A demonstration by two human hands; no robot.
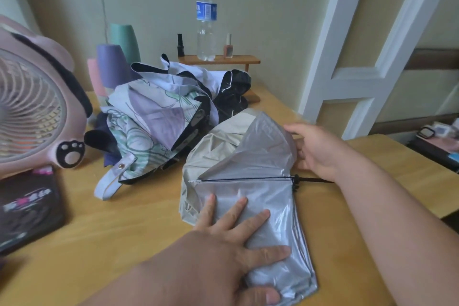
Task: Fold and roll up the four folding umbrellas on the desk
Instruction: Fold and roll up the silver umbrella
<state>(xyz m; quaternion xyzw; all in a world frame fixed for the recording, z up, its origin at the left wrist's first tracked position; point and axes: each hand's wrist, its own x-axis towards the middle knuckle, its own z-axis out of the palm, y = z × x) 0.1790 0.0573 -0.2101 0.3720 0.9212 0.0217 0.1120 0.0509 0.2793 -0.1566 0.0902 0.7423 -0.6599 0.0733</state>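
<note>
A folding umbrella (260, 156), silver inside and beige outside, lies half collapsed on the wooden desk (111, 231). One black rib (243, 179) runs across it. My left hand (223, 238) presses flat on the near silver panel, fingers spread and straight. My right hand (320, 149) grips the right edge of the raised silver flap, thumb on top and fingers behind the fabric. Behind it sits a heap of other unfolded umbrellas: a pale floral one (154, 117) with a strap, a black one (233, 92) and some dark navy fabric (104, 136).
A pink paw-print fan (32, 112) and a dark box (27, 208) stand at the left. Pastel cups (109, 64) sit at the back, and a small wooden shelf (218, 59) carries a water bottle (206, 20) and small bottles. A white frame (347, 57) rises on the right.
</note>
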